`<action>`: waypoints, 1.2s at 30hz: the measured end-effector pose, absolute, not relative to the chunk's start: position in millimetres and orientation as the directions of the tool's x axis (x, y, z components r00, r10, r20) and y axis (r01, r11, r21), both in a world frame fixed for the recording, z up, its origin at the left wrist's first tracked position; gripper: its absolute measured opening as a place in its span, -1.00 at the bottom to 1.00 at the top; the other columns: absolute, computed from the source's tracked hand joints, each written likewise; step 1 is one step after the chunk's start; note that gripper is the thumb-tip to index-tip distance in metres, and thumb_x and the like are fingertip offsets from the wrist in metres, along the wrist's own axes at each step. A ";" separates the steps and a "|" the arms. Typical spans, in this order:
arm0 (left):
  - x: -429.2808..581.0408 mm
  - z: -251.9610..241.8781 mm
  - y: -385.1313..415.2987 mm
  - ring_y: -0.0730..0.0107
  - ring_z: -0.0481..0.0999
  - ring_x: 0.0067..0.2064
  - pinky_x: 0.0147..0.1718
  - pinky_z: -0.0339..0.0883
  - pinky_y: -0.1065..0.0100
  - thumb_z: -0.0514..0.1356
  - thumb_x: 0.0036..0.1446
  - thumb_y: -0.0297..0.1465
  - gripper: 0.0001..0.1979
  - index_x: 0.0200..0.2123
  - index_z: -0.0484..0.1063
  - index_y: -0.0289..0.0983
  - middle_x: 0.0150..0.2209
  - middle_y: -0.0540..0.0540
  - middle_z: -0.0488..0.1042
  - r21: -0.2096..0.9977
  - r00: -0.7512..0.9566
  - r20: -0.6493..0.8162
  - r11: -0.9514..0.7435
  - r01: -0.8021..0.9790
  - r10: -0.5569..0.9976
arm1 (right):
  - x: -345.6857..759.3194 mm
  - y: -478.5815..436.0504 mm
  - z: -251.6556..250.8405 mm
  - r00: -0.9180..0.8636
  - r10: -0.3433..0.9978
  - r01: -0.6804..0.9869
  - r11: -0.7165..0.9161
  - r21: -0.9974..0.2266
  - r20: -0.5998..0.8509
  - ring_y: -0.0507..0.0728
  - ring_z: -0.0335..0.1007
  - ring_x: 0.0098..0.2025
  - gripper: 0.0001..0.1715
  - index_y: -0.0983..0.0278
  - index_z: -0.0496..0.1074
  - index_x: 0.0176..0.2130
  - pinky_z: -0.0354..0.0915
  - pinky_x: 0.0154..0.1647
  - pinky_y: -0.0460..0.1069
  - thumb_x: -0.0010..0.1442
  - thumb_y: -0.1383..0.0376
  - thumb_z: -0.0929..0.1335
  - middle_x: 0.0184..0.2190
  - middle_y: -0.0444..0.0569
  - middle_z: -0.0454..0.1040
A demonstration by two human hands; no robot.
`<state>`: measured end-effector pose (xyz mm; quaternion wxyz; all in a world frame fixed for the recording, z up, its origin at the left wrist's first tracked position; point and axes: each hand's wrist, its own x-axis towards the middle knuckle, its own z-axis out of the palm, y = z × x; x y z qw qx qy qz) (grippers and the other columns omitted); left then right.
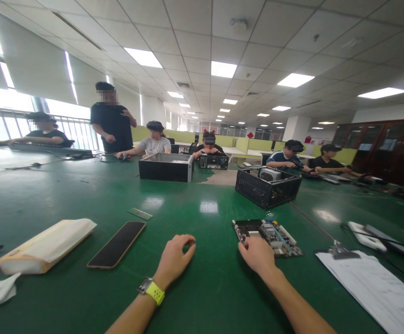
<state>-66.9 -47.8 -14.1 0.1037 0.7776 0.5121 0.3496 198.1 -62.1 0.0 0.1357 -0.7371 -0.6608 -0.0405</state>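
My left hand, with a yellow-green watch on its wrist, rests on the green table with thumb and fingers apart and nothing between them. A motherboard lies flat to the right. My right hand is at its near left edge, covering part of it; the thumb shows, but the other fingers are mostly hidden behind the back of the hand. Left of my left hand lies a phone with a dark screen.
Tissue pack at left; thin green strip beyond the phone. Clipboard with papers and white device at right. Open black computer cases stand farther back. Several people sit around the table; one person stands.
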 end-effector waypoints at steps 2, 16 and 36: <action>-66.7 -15.2 -47.6 0.27 0.45 -0.18 -0.15 0.27 0.23 0.09 0.14 -0.33 -0.82 -0.23 0.45 -0.20 -0.26 -0.06 0.51 0.514 0.239 0.433 -0.456 0.726 0.869 | 178.0 -75.0 -0.5 0.011 0.970 0.989 0.026 -0.148 0.242 0.20 0.44 -0.35 -0.54 0.26 0.50 -0.46 0.17 -0.37 0.01 0.19 0.07 0.19 -0.43 0.11 0.52; -62.0 -25.9 -50.0 0.10 0.22 0.17 0.13 0.10 0.07 0.21 0.05 -0.17 -0.42 0.15 0.23 -0.16 0.15 -0.16 0.30 0.485 0.440 0.384 -0.583 0.652 0.812 | 156.6 -83.2 20.1 -0.245 0.882 0.835 0.403 -0.374 0.402 0.11 0.37 -0.15 -0.60 0.20 0.47 -0.15 0.17 -0.10 -0.04 0.25 0.06 0.19 -0.20 -0.04 0.52; -61.1 -19.1 -51.4 0.14 0.25 0.15 0.13 0.10 0.11 0.20 0.04 -0.29 -0.47 0.11 0.28 -0.18 0.12 -0.16 0.34 0.468 0.451 0.373 -0.584 0.663 0.811 | 192.1 -49.7 -26.2 -0.151 0.951 0.829 0.271 -0.489 0.270 0.11 0.33 -0.15 -0.77 0.20 0.50 -0.26 0.15 -0.08 -0.03 0.12 0.25 0.28 -0.27 -0.11 0.50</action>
